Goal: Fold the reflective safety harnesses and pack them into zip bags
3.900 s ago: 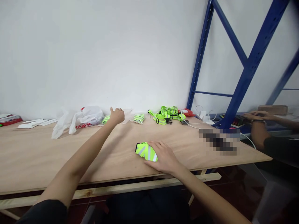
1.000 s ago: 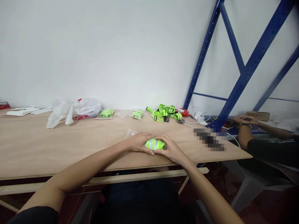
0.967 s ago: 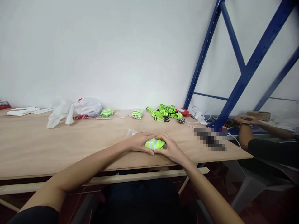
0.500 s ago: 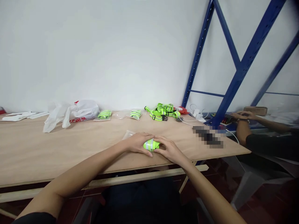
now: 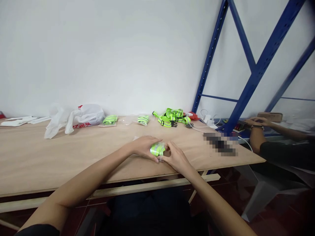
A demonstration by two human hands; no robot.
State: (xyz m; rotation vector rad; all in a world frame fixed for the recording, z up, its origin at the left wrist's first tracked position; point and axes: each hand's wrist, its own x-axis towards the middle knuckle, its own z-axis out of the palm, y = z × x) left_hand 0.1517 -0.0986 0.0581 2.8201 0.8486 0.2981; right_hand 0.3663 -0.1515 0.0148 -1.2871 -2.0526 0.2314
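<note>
A folded neon-green reflective band (image 5: 157, 149) sits between both my hands near the front of the plywood table (image 5: 61, 157). My left hand (image 5: 142, 147) curls over its left side and grips it. From the right, my right hand (image 5: 175, 156) pinches it with closed fingers. A bit of clear plastic bag (image 5: 161, 159) shows under the band, mostly hidden by my hands.
Along the wall lie a white plastic bag (image 5: 78, 120), two bagged green bands (image 5: 110, 120) (image 5: 143, 120) and a tangle of green straps (image 5: 172, 118). A blue steel rack (image 5: 248, 78) rises at right. Another person's arms (image 5: 263, 131) work at the right edge.
The left hand came back from the far bags and joined the right hand on the band. Both hands have squeezed the band into a smaller bundle over the clear bag.
</note>
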